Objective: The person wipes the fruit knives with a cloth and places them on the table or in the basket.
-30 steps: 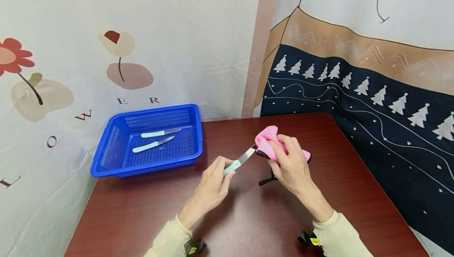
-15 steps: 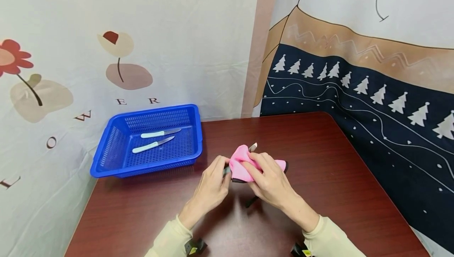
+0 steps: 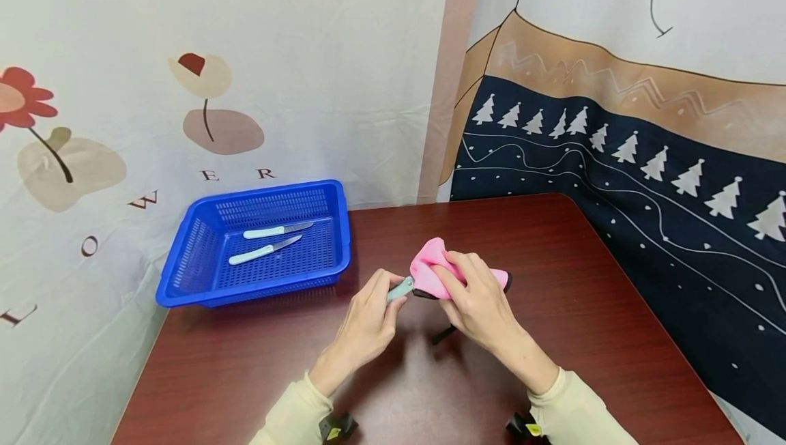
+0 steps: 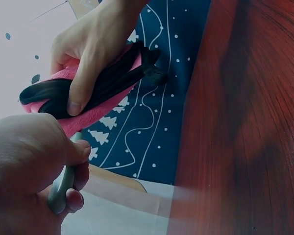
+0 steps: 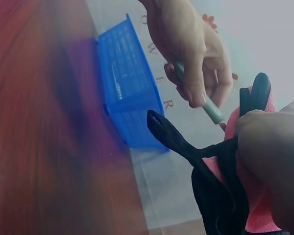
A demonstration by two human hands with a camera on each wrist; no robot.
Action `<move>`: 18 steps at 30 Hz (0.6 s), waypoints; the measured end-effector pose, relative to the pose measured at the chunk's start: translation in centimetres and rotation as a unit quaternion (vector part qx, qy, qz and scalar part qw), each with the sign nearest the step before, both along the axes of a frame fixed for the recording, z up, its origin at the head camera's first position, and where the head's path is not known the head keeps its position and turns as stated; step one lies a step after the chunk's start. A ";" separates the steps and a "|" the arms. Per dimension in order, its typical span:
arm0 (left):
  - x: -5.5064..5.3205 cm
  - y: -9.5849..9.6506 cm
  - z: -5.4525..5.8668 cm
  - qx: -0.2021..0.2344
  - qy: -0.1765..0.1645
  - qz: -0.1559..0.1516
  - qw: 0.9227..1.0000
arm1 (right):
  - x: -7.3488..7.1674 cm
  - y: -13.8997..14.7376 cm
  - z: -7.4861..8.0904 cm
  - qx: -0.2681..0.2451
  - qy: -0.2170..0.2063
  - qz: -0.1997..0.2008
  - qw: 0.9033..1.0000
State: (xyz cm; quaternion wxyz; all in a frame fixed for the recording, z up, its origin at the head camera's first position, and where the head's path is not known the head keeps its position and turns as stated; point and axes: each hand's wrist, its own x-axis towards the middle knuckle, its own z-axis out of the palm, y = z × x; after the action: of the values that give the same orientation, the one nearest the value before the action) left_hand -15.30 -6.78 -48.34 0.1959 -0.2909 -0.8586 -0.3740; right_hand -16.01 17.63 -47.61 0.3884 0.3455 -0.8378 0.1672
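Note:
My left hand [image 3: 366, 315] grips a knife [image 3: 401, 289] by its pale green handle, above the table. The knife's blade is hidden inside a folded pink cloth [image 3: 430, 269] with black trim. My right hand [image 3: 479, 298] pinches that cloth around the blade, thumb on the near side. In the left wrist view the cloth [image 4: 95, 115] shows its black edging, and the knife handle [image 4: 63, 188] runs through the left fist. A black loop [image 5: 174, 134] hangs from the cloth in the right wrist view.
A blue plastic basket [image 3: 258, 288] stands at the back left of the brown table [image 3: 589, 336]. Two more knives, an upper knife [image 3: 270, 232] and a lower knife [image 3: 258, 254], lie in it. Printed fabric hangs behind the table and on its right.
My right hand moved the cloth left and toward me over the blade, covering the handle partly, then slid slightly back out toward the tip. My left hand stayed nearly still.

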 end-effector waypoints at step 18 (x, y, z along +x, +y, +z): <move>0.2 -0.2 -0.2 -0.013 0.008 0.000 1.000 | -0.9 2.1 1.1 -0.031 -0.008 -0.061 0.998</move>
State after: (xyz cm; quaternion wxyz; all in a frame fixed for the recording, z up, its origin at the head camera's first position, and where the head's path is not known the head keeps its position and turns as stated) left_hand -15.12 -6.98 -48.53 0.1991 -0.2963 -0.8619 -0.3602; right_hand -16.89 19.71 -46.48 0.4016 0.2801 -0.8548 0.1721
